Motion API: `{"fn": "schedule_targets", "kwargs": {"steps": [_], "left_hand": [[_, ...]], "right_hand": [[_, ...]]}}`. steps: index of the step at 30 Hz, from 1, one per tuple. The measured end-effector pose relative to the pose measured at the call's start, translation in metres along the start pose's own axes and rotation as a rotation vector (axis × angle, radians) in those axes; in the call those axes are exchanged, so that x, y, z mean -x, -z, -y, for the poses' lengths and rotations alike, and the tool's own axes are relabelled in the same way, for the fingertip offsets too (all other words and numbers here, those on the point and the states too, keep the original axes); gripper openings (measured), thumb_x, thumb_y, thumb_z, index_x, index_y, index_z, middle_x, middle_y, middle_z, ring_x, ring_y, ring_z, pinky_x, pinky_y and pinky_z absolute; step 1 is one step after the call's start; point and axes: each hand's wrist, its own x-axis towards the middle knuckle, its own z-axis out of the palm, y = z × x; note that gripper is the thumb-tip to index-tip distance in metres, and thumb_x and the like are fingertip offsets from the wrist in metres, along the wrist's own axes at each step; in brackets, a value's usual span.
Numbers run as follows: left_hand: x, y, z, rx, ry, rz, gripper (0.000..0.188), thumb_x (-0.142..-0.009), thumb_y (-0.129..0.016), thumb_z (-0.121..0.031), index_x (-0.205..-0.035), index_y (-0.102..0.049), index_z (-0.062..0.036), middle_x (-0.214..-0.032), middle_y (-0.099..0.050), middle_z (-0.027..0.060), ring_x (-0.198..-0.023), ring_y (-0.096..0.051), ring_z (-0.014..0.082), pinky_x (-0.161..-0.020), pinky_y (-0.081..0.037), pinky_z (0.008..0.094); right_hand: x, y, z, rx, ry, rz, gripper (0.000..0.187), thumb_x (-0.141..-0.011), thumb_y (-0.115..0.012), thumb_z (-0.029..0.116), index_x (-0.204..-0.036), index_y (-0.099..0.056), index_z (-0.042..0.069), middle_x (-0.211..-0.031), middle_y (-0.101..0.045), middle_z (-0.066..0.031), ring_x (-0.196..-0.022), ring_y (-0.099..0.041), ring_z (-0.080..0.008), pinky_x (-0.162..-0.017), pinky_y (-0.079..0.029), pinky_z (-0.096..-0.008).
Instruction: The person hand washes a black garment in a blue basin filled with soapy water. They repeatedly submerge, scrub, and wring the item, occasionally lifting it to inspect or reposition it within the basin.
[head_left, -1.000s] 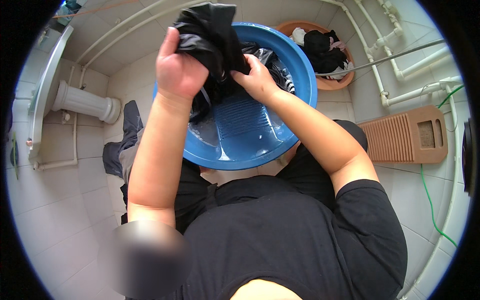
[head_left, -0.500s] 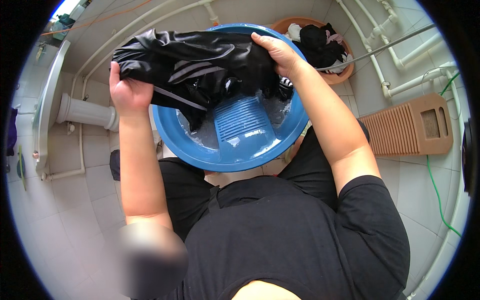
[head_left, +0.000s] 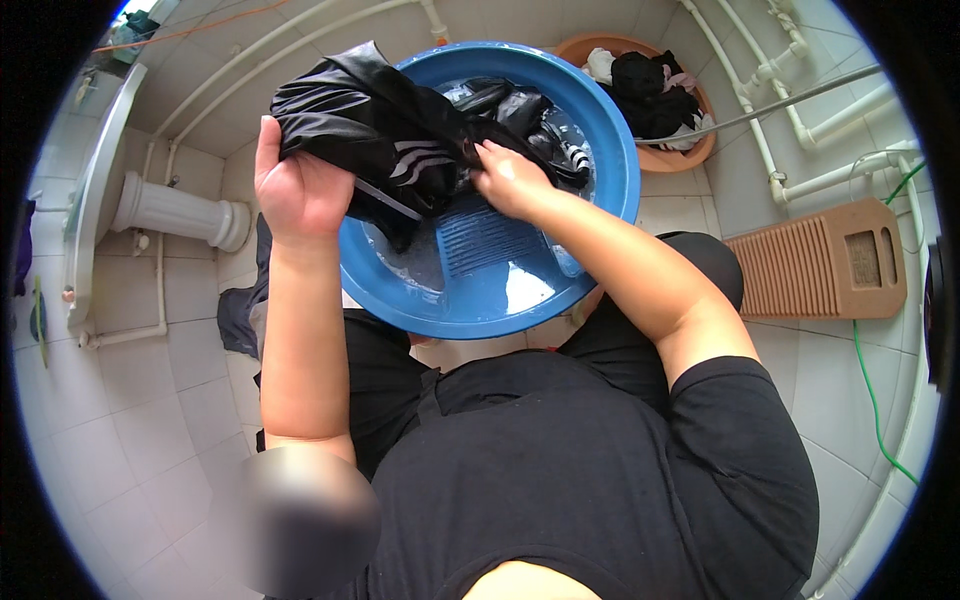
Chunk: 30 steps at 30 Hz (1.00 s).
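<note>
Between my hands hangs a wet, shiny black garment [head_left: 345, 105] with white stripes; its exact kind I cannot make out. Its left end is raised over the rim of a blue basin [head_left: 622, 205], gripped by my left hand [head_left: 305, 195] with the thumb up. My right hand [head_left: 512, 182] pinches the fabric over the middle of the basin, fingertips partly hidden in the folds. The garment's far part lies bunched in the water. Below it shows the ridged washboard slope [head_left: 490, 245] moulded into the basin, with sudsy water at both sides.
Behind the basin at right stands an orange-brown tub [head_left: 712, 150] of dark and light clothes. A brown washboard [head_left: 790, 265] lies right of my knee. White pipes [head_left: 835, 178] line the right wall, and a grey hose [head_left: 780, 100] crosses there. At left stands a white pedestal sink [head_left: 175, 212].
My right hand has moved left and down to the garment's middle, lowering that side into the basin. My left hand has shifted right, still holding its end.
</note>
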Motion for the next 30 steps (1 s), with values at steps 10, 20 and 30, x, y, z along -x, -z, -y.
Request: {"fn": "schedule_targets", "kwargs": {"steps": [10, 20, 30], "left_hand": [[0.017, 0.052, -0.018, -0.066, -0.061, -0.193, 0.041, -0.090, -0.041, -0.030, -0.115, -0.051, 0.0004, -0.122, -0.051, 0.0164, -0.116, -0.045, 0.0304, -0.105, -0.025, 0.0422], [0.047, 0.089, 0.080, -2.210, 0.896, -0.008, 0.072, -0.054, -0.077, -0.050, -0.094, -0.062, 0.0070, -0.095, -0.062, 0.0194, -0.087, -0.060, 0.0271, -0.081, -0.045, 0.0288], [0.041, 0.113, 0.105, -1.259, 0.610, -0.548, 0.047, -0.065, -0.067, -0.021, -0.103, -0.057, 0.0047, -0.095, -0.061, 0.0137, -0.083, -0.057, 0.0251, -0.077, -0.044, 0.0327]], "right_hand": [[-0.026, 0.078, -0.028, -0.989, -0.329, -0.183, 0.037, -0.088, -0.046, 0.033, -0.095, -0.058, -0.001, -0.086, -0.060, -0.0124, -0.078, -0.054, -0.0179, -0.076, -0.043, -0.0331], [0.004, 0.061, -0.071, 0.013, -0.072, 0.565, 0.038, -0.075, -0.062, 0.032, -0.102, -0.059, 0.006, -0.099, -0.062, -0.0130, -0.093, -0.059, -0.0270, -0.082, -0.045, -0.0357], [0.024, 0.013, -0.054, 0.872, 0.009, 0.752, 0.056, -0.079, -0.054, 0.025, -0.130, -0.039, 0.008, -0.129, -0.045, -0.0138, -0.120, -0.042, -0.0260, -0.100, -0.028, -0.0448]]}}
